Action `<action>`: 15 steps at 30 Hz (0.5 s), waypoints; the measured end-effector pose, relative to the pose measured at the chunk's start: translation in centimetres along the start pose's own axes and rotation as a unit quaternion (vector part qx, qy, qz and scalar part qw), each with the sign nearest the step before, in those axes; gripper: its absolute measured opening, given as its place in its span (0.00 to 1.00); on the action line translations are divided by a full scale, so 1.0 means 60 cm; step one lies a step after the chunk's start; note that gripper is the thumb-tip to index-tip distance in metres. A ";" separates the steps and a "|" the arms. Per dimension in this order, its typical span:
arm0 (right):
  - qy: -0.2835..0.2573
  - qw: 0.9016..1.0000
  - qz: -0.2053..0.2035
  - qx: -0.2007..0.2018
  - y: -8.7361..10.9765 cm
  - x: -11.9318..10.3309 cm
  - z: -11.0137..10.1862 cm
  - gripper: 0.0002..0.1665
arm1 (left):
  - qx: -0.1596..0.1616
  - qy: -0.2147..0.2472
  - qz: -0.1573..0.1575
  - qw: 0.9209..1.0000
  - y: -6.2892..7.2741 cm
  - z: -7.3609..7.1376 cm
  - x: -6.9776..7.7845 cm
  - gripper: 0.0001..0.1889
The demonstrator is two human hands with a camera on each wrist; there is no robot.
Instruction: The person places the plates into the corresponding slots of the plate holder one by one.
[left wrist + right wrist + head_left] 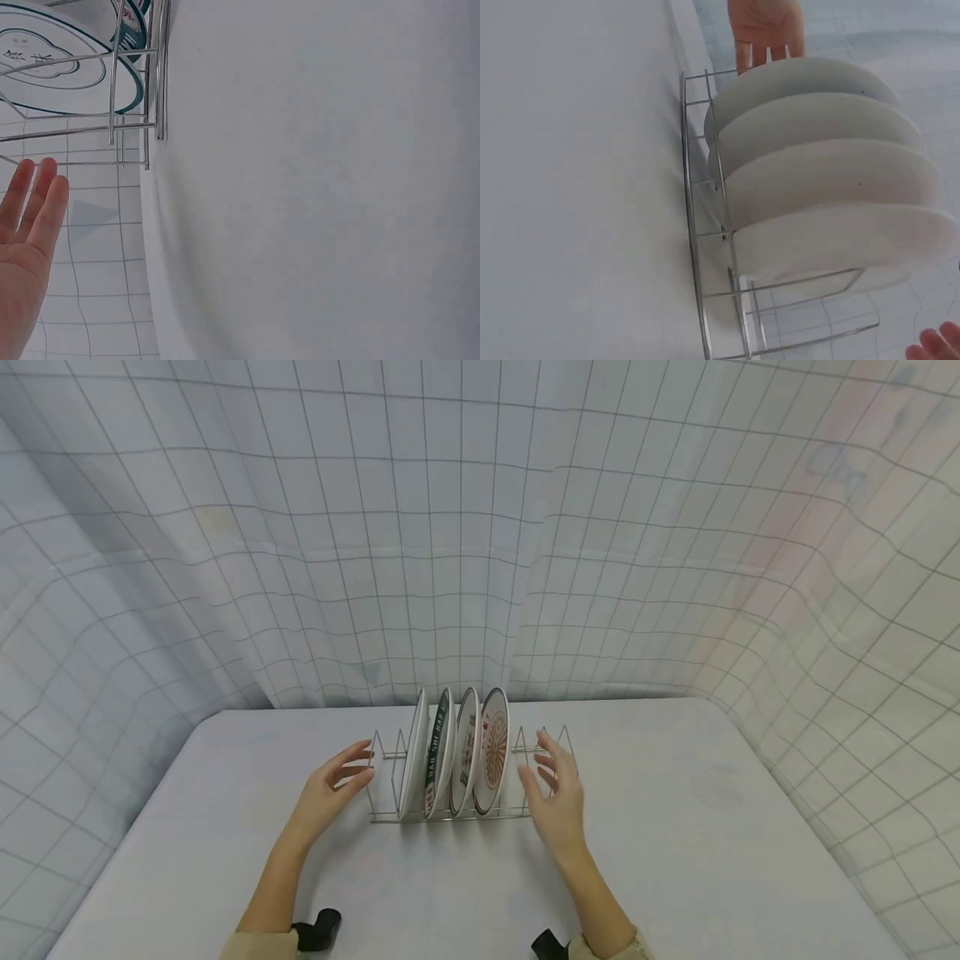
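Observation:
A metal wire dish rack (386, 821) stands on the white table with several oval plates (493, 752) upright in its slots. Their faces carry printed patterns and lettering; the right wrist view shows their plain white backs (840, 240). My left hand (330, 793) is at the rack's left end, its fingers extended and fingertips close to the end wires. On the opposite side my right hand (558, 806) is beside the right end, fingers loosely bent and thumb apart from them. Only the right fingertips (936, 343) enter the right wrist view, away from the wires. Neither hand grips anything.
A white cloth covers the table (675, 827). Grid-patterned white curtains (465, 527) enclose its back and sides. Each wrist wears a black device, one at the left cuff (318, 931) and one at the right (549, 946).

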State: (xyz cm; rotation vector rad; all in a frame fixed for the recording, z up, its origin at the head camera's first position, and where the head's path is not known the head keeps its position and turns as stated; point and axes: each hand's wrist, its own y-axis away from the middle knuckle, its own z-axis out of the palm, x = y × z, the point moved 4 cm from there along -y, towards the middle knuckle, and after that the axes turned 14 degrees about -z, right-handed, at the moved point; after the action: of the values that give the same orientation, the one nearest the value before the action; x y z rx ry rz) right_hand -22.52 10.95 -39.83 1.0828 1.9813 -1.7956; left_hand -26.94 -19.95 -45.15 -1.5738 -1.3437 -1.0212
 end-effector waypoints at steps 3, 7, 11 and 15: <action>0.086 0.993 -0.028 0.077 0.014 0.031 -0.021 0.26 | 0.010 -0.005 0.018 1.000 -0.012 -0.007 0.002 0.25; 0.169 0.979 -0.013 0.109 0.034 0.060 -0.038 0.26 | -0.020 -0.025 0.012 0.999 -0.033 -0.010 -0.002 0.26; 0.185 0.977 0.036 0.101 0.049 0.079 -0.044 0.26 | -0.074 -0.041 -0.019 0.996 -0.049 -0.012 -0.012 0.28; 0.174 0.978 0.063 0.099 0.056 0.087 -0.042 0.26 | -0.119 -0.017 -0.042 0.992 -0.058 -0.013 -0.022 0.29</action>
State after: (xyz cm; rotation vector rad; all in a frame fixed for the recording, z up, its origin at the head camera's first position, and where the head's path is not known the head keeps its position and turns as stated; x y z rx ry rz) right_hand -23.16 15.00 -45.10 1.6474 1.8861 -1.8687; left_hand -30.59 -20.76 -45.85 -1.7269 -1.3605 -1.2491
